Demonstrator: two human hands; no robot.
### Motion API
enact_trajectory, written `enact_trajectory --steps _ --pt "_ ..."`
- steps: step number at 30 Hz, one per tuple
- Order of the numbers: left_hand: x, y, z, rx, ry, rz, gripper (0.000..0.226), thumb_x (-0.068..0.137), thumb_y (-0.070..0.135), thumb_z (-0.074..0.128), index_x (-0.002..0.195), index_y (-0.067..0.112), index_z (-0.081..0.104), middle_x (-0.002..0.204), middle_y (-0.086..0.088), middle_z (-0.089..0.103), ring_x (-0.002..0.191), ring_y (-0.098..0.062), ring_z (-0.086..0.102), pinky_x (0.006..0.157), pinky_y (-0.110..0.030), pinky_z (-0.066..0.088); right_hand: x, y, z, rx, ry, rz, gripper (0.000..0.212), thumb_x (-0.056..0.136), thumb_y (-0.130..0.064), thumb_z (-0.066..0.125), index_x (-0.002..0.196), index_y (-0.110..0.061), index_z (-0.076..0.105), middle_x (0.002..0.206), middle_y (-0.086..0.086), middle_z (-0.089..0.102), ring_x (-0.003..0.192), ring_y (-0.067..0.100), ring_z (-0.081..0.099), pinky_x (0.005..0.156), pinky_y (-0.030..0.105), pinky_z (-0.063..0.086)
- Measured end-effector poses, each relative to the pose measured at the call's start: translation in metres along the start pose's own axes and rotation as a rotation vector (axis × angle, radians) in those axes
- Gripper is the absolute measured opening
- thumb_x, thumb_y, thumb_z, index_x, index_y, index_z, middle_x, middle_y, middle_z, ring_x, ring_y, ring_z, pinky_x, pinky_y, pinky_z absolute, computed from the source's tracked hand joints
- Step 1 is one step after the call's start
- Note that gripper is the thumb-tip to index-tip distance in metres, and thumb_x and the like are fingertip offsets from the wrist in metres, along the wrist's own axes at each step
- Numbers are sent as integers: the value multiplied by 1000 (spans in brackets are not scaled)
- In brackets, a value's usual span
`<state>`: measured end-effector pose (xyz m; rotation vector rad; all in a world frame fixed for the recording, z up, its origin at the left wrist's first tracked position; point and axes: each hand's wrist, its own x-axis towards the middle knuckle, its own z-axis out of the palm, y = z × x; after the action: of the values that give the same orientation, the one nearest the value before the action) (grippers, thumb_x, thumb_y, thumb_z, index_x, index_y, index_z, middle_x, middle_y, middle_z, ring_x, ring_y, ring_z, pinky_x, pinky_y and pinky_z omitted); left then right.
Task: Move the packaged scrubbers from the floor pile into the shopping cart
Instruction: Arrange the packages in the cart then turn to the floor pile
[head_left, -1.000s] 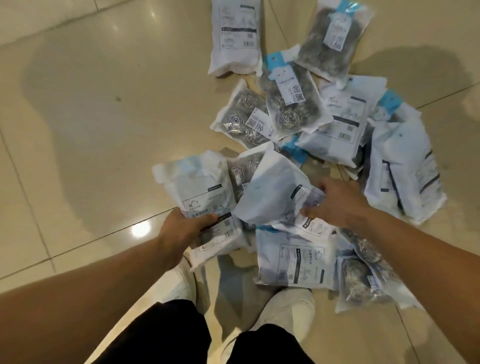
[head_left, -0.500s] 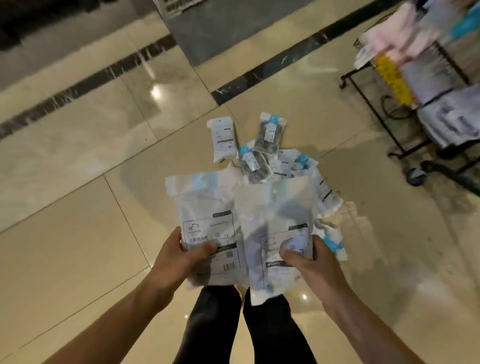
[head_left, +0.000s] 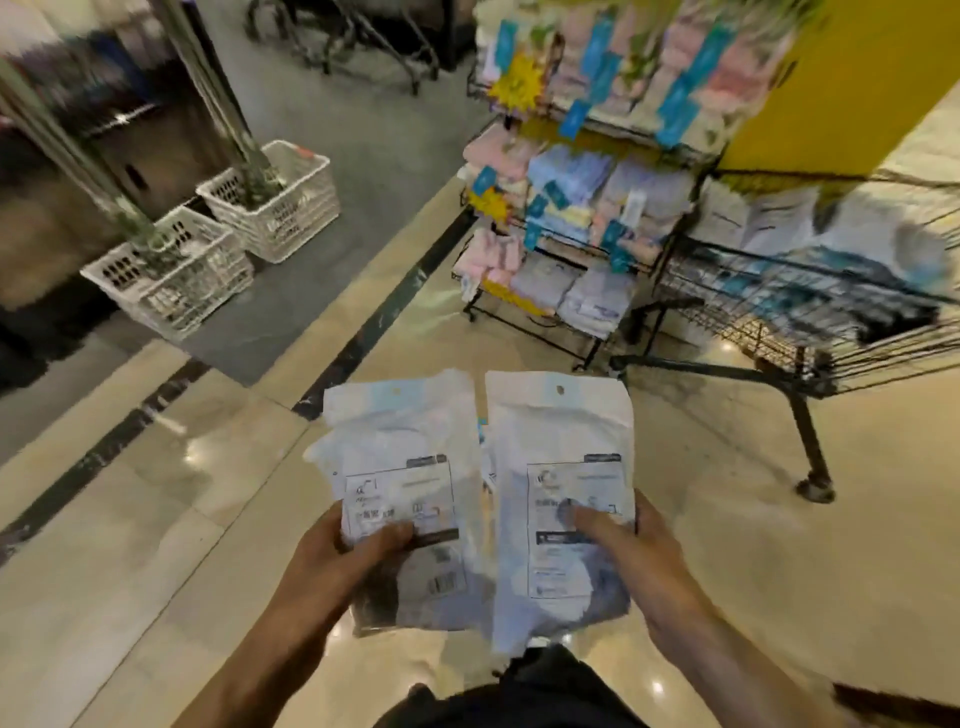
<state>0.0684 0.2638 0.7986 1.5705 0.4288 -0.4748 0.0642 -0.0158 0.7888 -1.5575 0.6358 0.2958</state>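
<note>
Your left thumb (head_left: 387, 535) is pressed across the printed label of the left packet (head_left: 400, 499), with the other fingers curled behind it out of sight, so that hand is clamped on the pack; your right thumb (head_left: 597, 519) lies flat on the label of the right packet (head_left: 563, 493), and the right hand (head_left: 654, 566) wraps its edge from behind in the same pinch. Half a second ago both packs were held low over the floor pile; now you have straightened and turned, the pile has dropped out of sight except for a sliver of blue between the packs, and the shopping cart (head_left: 810, 306) has swung in at two o'clock. That suggests the lift is done and the carry is on, with only the reach and drop into the basket left for this pair. Both packets are flat white pouches of soft, slightly crinkled plastic, each with a hang hole at the top and a boxed black-and-white label; a darker bulge in each lower half is probably the scrubber inside. The cart is black wire mesh on a tubular frame with a caster, already holding similar pale packs, though motion blurs it. At one o'clock a wire display rack (head_left: 587, 208) carries folded pastel cloths, and at ten o'clock two white lattice plastic baskets (head_left: 228, 244) sit on darker flooring beyond the glossy beige tile (head_left: 130, 545).
</note>
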Motion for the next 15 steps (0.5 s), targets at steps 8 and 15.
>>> enact_trajectory --steps 8,15 --pt "20 29 14 127 -262 -2 31 93 21 72 123 20 74 115 -3 81 103 -26 78 92 -46 59 -70 23 -14 235 332 25 41 81 -23 87 118 -25 70 101 -2 82 90 22 80 88 53 63" --pt "16 30 77 231 -426 -11 28 92 22 73 120 24 74 109 1 82 100 -21 79 90 -42 58 -122 53 -54 401 526 23 34 86 -22 81 115 -27 64 101 -4 81 96 22 78 95 56 60"
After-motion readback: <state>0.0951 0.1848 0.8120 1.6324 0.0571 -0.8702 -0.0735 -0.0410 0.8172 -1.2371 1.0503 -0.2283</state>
